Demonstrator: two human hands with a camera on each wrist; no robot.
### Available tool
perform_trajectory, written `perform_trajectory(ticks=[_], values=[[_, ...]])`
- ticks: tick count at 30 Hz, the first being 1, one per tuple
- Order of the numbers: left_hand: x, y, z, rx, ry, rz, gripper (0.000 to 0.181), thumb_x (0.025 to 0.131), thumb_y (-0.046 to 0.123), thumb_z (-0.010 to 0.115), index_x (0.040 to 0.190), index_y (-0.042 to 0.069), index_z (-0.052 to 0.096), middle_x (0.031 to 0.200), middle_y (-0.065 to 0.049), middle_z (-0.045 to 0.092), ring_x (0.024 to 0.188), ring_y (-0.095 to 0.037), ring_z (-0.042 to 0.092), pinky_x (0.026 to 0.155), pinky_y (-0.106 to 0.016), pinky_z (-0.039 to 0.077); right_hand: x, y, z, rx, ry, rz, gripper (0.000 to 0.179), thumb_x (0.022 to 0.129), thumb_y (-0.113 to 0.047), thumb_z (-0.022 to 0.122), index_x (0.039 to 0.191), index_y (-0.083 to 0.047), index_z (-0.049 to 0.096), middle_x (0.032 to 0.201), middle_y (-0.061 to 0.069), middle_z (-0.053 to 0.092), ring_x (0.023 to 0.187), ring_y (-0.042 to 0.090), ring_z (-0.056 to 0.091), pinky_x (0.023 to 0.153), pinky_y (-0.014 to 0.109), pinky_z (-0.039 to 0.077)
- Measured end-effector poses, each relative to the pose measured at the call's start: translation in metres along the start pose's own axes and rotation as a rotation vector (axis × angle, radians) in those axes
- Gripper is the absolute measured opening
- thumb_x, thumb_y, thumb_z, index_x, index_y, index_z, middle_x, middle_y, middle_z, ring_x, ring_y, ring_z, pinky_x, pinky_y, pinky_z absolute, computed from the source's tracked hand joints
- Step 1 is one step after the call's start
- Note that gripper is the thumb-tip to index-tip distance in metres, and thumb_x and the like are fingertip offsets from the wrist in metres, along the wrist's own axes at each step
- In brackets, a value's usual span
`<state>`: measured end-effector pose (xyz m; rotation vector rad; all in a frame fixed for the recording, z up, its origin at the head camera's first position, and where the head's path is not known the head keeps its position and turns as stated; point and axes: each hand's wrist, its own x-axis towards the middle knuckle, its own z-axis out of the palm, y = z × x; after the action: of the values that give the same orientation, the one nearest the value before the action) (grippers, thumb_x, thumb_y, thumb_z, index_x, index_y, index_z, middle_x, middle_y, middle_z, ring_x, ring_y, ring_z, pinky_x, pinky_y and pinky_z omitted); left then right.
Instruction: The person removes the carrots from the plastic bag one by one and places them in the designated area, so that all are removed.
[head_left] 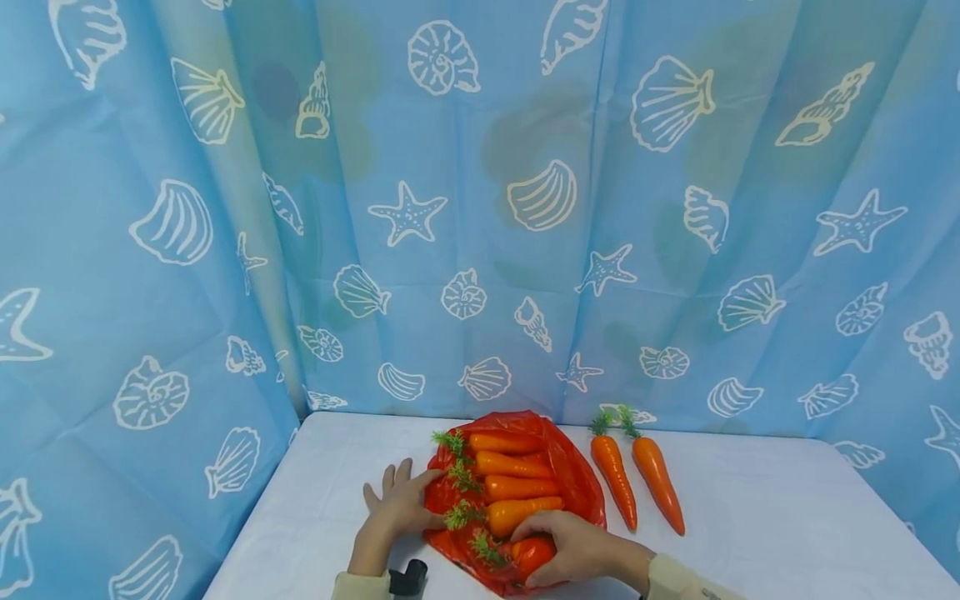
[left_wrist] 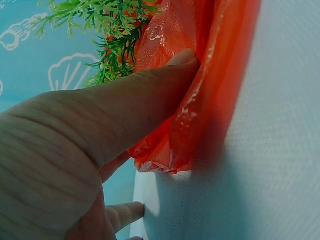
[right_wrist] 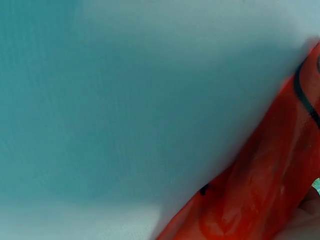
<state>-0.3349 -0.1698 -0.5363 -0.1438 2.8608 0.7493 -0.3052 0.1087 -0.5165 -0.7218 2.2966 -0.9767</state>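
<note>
A red plastic bag (head_left: 581, 475) lies on the table with its mouth to the left. Several orange carrots (head_left: 517, 487) with green leafy tops (head_left: 465, 477) lie side by side in it. My left hand (head_left: 401, 504) is at the mouth with fingers spread, and its straight thumb (left_wrist: 145, 105) reaches inside the red film. At the bag's near side my right hand (head_left: 573, 546) holds the nearest carrot (head_left: 531, 553), thumb and fingers around it. Red film shows beside that carrot. Only a bit of the right hand appears in the right wrist view, behind the bag (right_wrist: 270, 170).
Two more carrots (head_left: 615, 483) lie on the white table (head_left: 780, 508) right of the bag, tops pointing away. A small black object (head_left: 408, 577) is by the left wrist. Blue shell-patterned curtains (head_left: 487, 208) hang behind and at the left.
</note>
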Motion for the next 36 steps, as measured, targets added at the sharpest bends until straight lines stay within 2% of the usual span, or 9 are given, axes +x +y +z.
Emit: perform_trajectory(ticks=[8, 12, 17, 25, 30, 36], values=[[-0.001, 0.001, 0.0, 0.003, 0.005, 0.006, 0.073, 0.059, 0.032, 0.084, 0.126, 0.027, 0.056, 0.147, -0.019, 0.028, 0.136, -0.046, 0.011, 0.099, -0.075, -0.006, -0.001, -0.005, 0.002, -0.082, -0.01, 0.015, 0.037, 0.074, -0.027, 0.076, 0.107, -0.033, 0.06, 0.109, -0.016, 0.054, 0.095, 0.008, 0.047, 0.09, 0.043, 0.049], [-0.002, 0.001, -0.002, 0.006, 0.006, 0.009, 0.072, 0.059, 0.032, 0.083, 0.125, 0.027, 0.056, 0.147, -0.02, 0.028, 0.136, -0.046, 0.011, 0.099, -0.075, -0.006, 0.0, -0.007, 0.002, -0.12, -0.003, 0.011, 0.037, 0.073, -0.024, 0.077, 0.106, -0.032, 0.061, 0.107, -0.017, 0.054, 0.093, 0.007, 0.047, 0.088, 0.041, 0.049], [-0.002, 0.002, -0.002, -0.005, -0.005, 0.006, 0.072, 0.06, 0.032, 0.083, 0.126, 0.027, 0.056, 0.147, -0.02, 0.028, 0.136, -0.046, 0.01, 0.099, -0.075, -0.007, 0.001, -0.008, 0.003, -0.117, -0.015, -0.021, 0.037, 0.075, -0.018, 0.075, 0.107, -0.03, 0.061, 0.104, -0.019, 0.056, 0.09, 0.004, 0.049, 0.087, 0.038, 0.051], [-0.001, 0.002, -0.002, -0.008, -0.011, -0.009, 0.071, 0.06, 0.031, 0.083, 0.126, 0.028, 0.056, 0.147, -0.02, 0.027, 0.136, -0.046, 0.01, 0.099, -0.075, -0.008, 0.0, -0.01, -0.002, -0.124, -0.02, -0.066, 0.04, 0.077, -0.019, 0.073, 0.113, -0.032, 0.059, 0.106, -0.019, 0.057, 0.089, 0.001, 0.051, 0.085, 0.033, 0.052], [-0.001, 0.001, -0.002, -0.01, -0.014, -0.008, 0.071, 0.06, 0.03, 0.083, 0.125, 0.029, 0.056, 0.148, -0.02, 0.027, 0.136, -0.046, 0.01, 0.098, -0.075, -0.008, 0.001, -0.011, -0.003, -0.132, -0.013, -0.068, 0.04, 0.077, -0.023, 0.074, 0.111, -0.034, 0.058, 0.105, -0.019, 0.057, 0.088, 0.001, 0.052, 0.082, 0.03, 0.053], [-0.002, 0.001, -0.002, -0.008, -0.005, 0.0, 0.07, 0.06, 0.03, 0.083, 0.125, 0.029, 0.057, 0.148, -0.019, 0.027, 0.136, -0.046, 0.01, 0.099, -0.075, -0.007, -0.001, -0.015, -0.01, -0.157, 0.008, -0.122, 0.037, 0.076, -0.033, 0.074, 0.109, -0.033, 0.058, 0.105, -0.018, 0.059, 0.089, -0.001, 0.053, 0.078, 0.022, 0.052]])
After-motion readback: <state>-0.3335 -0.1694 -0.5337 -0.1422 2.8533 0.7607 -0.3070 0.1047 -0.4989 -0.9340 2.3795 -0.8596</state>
